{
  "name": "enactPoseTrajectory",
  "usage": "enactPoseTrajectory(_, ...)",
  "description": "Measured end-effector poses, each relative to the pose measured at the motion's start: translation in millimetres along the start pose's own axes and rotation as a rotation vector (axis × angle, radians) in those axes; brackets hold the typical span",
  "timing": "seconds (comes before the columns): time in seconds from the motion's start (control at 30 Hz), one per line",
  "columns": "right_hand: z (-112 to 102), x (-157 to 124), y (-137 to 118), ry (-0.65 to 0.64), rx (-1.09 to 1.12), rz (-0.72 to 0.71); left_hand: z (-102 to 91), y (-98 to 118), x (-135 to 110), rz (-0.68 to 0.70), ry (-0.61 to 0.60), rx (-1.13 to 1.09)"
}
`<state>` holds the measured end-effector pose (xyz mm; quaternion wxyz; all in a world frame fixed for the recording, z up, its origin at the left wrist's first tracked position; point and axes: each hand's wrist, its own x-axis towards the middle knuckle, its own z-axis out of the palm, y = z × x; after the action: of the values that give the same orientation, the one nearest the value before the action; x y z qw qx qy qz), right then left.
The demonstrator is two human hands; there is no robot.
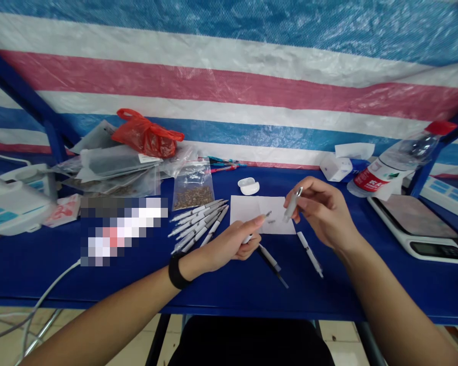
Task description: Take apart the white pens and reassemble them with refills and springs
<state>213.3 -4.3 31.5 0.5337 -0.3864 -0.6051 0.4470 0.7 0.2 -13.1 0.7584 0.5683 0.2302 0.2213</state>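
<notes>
My left hand (232,241) is closed round a white pen barrel (256,223), its tip pointing right over a white sheet of paper (262,213). My right hand (324,211) pinches a small silvery pen part (293,203), held upright just right of that tip. The two hands are a short gap apart above the blue table (366,284). A dark refill (273,264) and a white pen piece (310,253) lie on the table below my hands. A row of several white pens (200,223) lies to the left of my left hand.
A clear bag of small brown parts (193,189), an earbud case (249,186), a red plastic bag (147,136) on clear packets, a white device (11,203) at far left, a water bottle (397,162), tissue (341,163) and a digital scale (420,226) at right.
</notes>
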Motion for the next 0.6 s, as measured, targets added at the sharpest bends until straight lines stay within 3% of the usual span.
enactPoseTrajectory(0.3, 10, -5, -4, 0.026, 0.207, -0.119, 3.2, 3, 2, -0.056, -0.017, 0.059)
enactPoseTrajectory(0.6, 15, -7, 5, -0.029, 0.119, -0.182, 1.2, 1, 0, -0.037, -0.040, 0.063)
